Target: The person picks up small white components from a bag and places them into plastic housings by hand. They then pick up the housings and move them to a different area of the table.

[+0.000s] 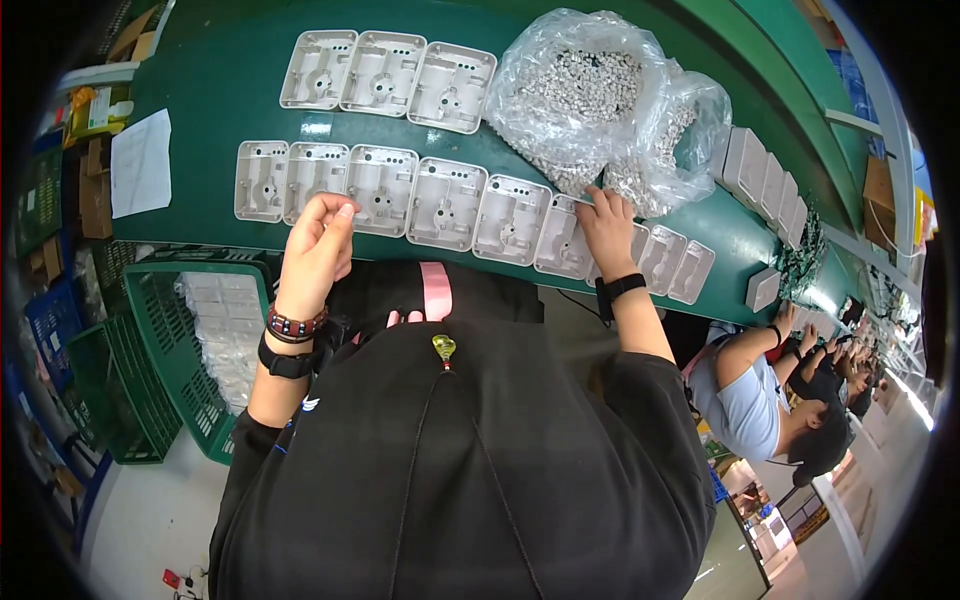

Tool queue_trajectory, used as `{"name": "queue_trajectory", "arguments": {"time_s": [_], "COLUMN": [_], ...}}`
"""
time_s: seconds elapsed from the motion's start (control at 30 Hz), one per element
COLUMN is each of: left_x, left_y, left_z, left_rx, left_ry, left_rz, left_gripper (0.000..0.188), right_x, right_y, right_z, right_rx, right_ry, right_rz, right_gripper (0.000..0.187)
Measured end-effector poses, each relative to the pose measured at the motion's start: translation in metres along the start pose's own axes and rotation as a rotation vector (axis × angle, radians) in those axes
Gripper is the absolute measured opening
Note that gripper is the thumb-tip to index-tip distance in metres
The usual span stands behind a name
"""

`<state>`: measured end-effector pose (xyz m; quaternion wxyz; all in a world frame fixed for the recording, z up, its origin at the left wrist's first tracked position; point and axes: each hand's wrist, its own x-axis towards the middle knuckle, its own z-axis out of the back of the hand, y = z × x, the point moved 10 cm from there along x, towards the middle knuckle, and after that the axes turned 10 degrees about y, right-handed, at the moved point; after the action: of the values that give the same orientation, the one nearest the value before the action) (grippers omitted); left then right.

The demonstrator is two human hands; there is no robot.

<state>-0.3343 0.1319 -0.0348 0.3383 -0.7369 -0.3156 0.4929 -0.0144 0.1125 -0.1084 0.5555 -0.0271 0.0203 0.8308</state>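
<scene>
Green tabletop (215, 105) bears casings (383, 175) near left hand (322, 238), bag (530, 62) by right hand (609, 232).

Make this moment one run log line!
left hand: by trays, grip unclear; right hand: by bags of small parts; trays: in rows on green table

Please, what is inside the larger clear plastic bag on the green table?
The larger clear plastic bag holds a heap of small whitish-grey parts, visible in its middle and through its lower wall. Whatever lies deeper under them is covered and cannot be seen.
</scene>
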Motion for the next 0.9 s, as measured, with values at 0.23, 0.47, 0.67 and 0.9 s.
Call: {"name": "queue_trajectory", "arguments": {"time_s": [0.23,0.47,0.67,0.9], "left_x": [-0.009,-0.017,-0.02,-0.023], "left_y": [0.003,0.001,0.0,0.002], "left_z": [-0.008,-0.01,-0.014,-0.017], "left_rx": [0.028,0.092,0.09,0.102], "left_ry": [0.026,0.021,0.039,0.042], "left_rz": [-0.009,-0.021,-0.046,-0.028], "left_gripper": [0.01,0.01,0.009,0.009], "right_x": [-0.006,-0.005,-0.012,-0.012], "right_y": [-0.002,-0.003,-0.005,-0.01], "right_z": [-0.011,-0.003,-0.002,-0.009], "right_rx": [-0.044,-0.077,-0.072,-0.006], "right_ry": [0.005,-0.027,-0.056,-0.031], "right_rz": [-0.03,-0.14,-0.16,-0.191], "right_gripper": [0.007,0.005,0.006,0.006]}}
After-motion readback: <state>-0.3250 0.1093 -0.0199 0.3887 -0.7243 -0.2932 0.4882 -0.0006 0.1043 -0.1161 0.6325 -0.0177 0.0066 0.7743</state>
